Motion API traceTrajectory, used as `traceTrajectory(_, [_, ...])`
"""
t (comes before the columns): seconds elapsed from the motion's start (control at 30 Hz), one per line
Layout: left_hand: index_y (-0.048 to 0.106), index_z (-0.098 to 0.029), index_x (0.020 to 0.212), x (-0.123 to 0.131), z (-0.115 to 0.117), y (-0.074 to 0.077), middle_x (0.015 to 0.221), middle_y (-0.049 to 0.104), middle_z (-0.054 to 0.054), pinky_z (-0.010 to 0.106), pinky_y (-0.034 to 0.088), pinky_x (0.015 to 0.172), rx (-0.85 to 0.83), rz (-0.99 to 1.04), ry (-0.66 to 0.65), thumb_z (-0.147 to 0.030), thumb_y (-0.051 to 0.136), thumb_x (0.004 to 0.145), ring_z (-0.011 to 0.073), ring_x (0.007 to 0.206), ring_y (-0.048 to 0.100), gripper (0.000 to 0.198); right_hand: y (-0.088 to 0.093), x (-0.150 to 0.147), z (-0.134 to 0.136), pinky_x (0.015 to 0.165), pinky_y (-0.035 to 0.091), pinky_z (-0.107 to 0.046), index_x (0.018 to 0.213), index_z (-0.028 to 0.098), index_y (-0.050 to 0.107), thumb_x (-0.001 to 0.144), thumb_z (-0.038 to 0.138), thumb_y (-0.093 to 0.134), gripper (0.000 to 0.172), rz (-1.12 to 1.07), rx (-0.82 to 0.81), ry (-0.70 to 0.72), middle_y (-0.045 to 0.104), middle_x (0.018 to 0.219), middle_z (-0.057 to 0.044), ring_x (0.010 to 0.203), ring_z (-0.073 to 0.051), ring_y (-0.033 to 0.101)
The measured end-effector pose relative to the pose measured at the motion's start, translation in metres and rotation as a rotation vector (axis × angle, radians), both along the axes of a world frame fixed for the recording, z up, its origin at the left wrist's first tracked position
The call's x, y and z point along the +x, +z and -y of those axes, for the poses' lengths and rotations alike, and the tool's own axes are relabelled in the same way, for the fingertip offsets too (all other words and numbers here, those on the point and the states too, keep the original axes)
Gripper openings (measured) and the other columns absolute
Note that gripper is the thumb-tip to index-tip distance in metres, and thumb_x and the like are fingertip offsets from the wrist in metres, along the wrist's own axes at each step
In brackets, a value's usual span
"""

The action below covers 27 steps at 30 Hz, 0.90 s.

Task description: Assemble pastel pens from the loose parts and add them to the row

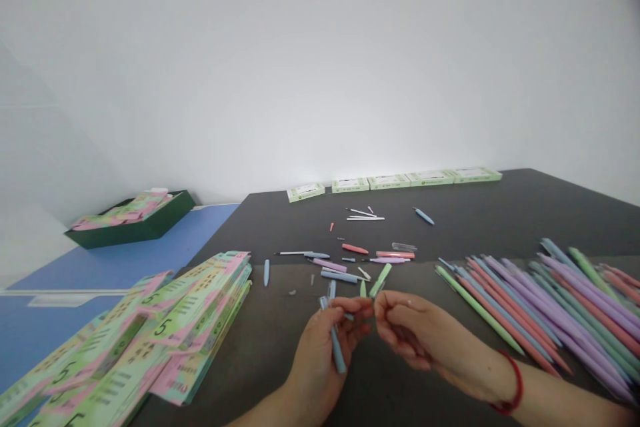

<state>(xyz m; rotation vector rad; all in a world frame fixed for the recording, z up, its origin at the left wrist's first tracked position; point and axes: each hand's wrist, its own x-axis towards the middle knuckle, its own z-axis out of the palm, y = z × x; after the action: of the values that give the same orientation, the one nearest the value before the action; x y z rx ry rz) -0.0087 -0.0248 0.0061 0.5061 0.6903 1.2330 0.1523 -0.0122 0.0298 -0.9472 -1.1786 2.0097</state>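
Note:
In my left hand (323, 353) lies a blue pen barrel (338, 347), held between the thumb and palm and slanting down toward me. My right hand (420, 330), with a red band at the wrist, is closed in a pinch close to my left fingertips; anything in that pinch is too small or hidden to make out. Just beyond the hands are a green pen barrel (381, 279) and a short green tip piece (363, 289). Several loose pen parts lie past them, among them a blue barrel (340, 276), a purple barrel (329, 266) and a red grip piece (355, 249).
Many assembled-looking pens (530, 307) in pastel colours lie at the right. Overlapping green and pink printed packets (200, 320) are heaped at the left. Behind them, a dark green box (130, 230) holds more. Flat pale green boxes (390, 181) line the table's far edge.

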Motion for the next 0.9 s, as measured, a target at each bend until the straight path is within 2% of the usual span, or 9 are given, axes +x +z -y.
traceTrajectory(0.13, [0.074,-0.011,0.078,0.003,0.002,-0.006,0.111,0.067,0.014,0.037,0.041,0.097,0.044,-0.022,0.055,-0.017,0.056,0.076,0.0277,0.118,0.05,0.019,-0.004,-0.004,0.002,0.033,0.017,-0.015,0.085,0.018,0.052,0.075,0.025,0.049,0.013,0.029,-0.071,-0.005,0.05,0.068,0.004,0.043,-0.004,0.035])
traceTrajectory(0.33, [0.074,-0.014,0.091,0.008,0.002,-0.013,0.122,0.061,0.011,0.038,0.04,0.095,0.105,-0.091,-0.096,-0.022,0.056,0.08,0.0282,0.111,0.054,0.023,-0.011,-0.019,0.005,0.035,0.018,-0.015,0.083,0.018,0.05,0.08,0.033,0.053,0.016,0.033,-0.045,0.042,0.04,0.059,0.008,0.043,-0.004,0.028])
traceTrajectory(0.43, [0.069,-0.016,0.107,0.006,0.001,-0.014,0.115,0.063,0.011,0.035,0.042,0.092,0.126,-0.133,-0.15,-0.027,0.057,0.084,0.0246,0.105,0.056,0.028,-0.018,-0.017,-0.003,0.035,0.013,-0.018,0.073,0.019,0.044,0.084,0.039,0.048,0.022,0.145,0.006,0.008,0.033,0.057,0.009,0.04,-0.004,0.021])
traceTrajectory(0.5, [0.065,-0.018,0.111,0.002,-0.001,-0.014,0.11,0.063,0.01,0.033,0.046,0.086,0.142,-0.154,-0.127,-0.03,0.057,0.087,0.0222,0.101,0.056,0.029,-0.018,-0.009,-0.009,0.038,0.019,-0.019,0.072,0.019,0.048,0.086,0.036,0.048,0.022,0.268,0.193,-0.019,0.034,0.056,0.008,0.042,-0.005,0.026])
traceTrajectory(0.57, [0.065,-0.018,0.105,-0.001,-0.002,-0.014,0.096,0.062,0.007,0.025,0.049,0.068,0.147,-0.176,-0.088,-0.03,0.057,0.087,0.0159,0.083,0.058,0.023,-0.014,0.001,-0.012,0.045,0.028,-0.02,0.078,0.018,0.056,0.087,0.03,0.048,0.017,0.373,0.418,-0.058,0.04,0.059,0.005,0.05,-0.008,0.036])
traceTrajectory(0.63, [0.063,-0.017,0.096,-0.002,-0.002,-0.012,0.075,0.055,0.0,0.015,0.036,0.044,0.125,-0.169,-0.098,-0.029,0.058,0.086,0.0074,0.056,0.047,0.017,-0.007,0.009,-0.011,0.053,0.033,-0.021,0.088,0.018,0.062,0.089,0.026,0.046,0.017,0.417,0.53,-0.088,0.047,0.064,0.003,0.059,-0.011,0.043])
traceTrajectory(0.73, [0.058,-0.017,0.09,-0.002,0.0,-0.008,0.061,0.04,-0.005,0.013,0.016,0.036,0.063,-0.055,-0.163,-0.032,0.054,0.085,0.0043,0.043,0.025,0.016,0.0,0.014,-0.006,0.057,0.036,-0.023,0.097,0.02,0.063,0.091,0.028,0.042,0.023,0.414,0.536,-0.09,0.05,0.067,0.001,0.062,-0.012,0.046])
traceTrajectory(0.8, [0.053,-0.018,0.084,0.0,0.001,-0.006,0.059,0.038,-0.005,0.014,0.022,0.038,0.05,-0.015,-0.155,-0.035,0.05,0.086,0.0062,0.046,0.027,0.018,0.002,0.012,-0.003,0.056,0.037,-0.022,0.096,0.021,0.063,0.09,0.029,0.045,0.021,0.398,0.505,-0.075,0.051,0.066,0.002,0.061,-0.012,0.046])
traceTrajectory(0.9, [0.048,-0.02,0.079,0.0,0.003,-0.004,0.055,0.035,-0.007,0.017,0.027,0.041,0.089,-0.162,-0.112,-0.033,0.048,0.086,0.008,0.046,0.028,0.015,0.001,0.006,-0.002,0.043,0.028,-0.02,0.086,0.02,0.059,0.087,0.038,0.048,0.021,0.344,0.315,-0.018,0.044,0.06,0.005,0.048,-0.008,0.037])
